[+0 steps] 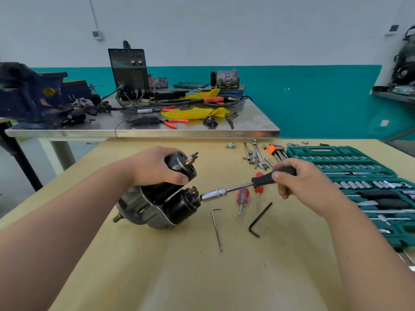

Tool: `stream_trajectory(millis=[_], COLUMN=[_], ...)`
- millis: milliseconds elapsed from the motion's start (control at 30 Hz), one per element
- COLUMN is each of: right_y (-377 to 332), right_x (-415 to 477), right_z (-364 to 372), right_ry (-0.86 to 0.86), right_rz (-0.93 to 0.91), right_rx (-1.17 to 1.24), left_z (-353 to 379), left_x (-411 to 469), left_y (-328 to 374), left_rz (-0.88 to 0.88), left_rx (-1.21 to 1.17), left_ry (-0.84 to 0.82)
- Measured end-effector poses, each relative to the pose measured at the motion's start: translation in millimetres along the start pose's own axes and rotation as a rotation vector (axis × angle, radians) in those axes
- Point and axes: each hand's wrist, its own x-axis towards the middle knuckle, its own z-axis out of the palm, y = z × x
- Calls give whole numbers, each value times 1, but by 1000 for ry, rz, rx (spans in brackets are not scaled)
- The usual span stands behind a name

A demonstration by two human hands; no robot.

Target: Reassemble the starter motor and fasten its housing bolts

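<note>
Resting on the table (pixel 224 277), starter motor (pixel 155 205): judged heavy, rigid, prone to rolling. Left hand (pixel 152 167), at its 12 o'clock, curls fingers over the upper cylinder (pixel 180 163). Right hand (pixel 298 178), at 3 o'clock, grips the socket driver (pixel 224 191) handle.

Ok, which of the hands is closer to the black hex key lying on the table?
Right. The right hand, gripping the socket driver, is just beyond the black hex key; the left hand holds the starter motor, far to its left.
</note>
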Motion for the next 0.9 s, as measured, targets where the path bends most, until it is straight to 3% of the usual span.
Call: stream_trajectory(millis=[100,267,500,567,667,800,833,900], right_y=[6,4,2,4,8,8,10,13], right_x=[2,7,1,-2,-4,-4,-4,-2], right_z=[5,36,44,45,39,50,54,61], right_ry=[-197,-311,-359,-405,-500,-440,-424,-416], right_rz=[6,-22,124,177,214,175,173,167], right_rx=[-124,-25,-75,-148,-47,-97,-104,-121], left_z=[-6,7,14,18,18,27,25,0], left_x=[3,5,5,6,9,11,7,-20], left_y=[-7,-16,-19,-18,-20,-18,-20,-48], left_rz=[-70,-111,-92,-90,-94,-86,-36,45], left_rx=[101,245,230,262,313,439,443,360], left_ry=[-41,-73,53,50,37,-15,62,485])
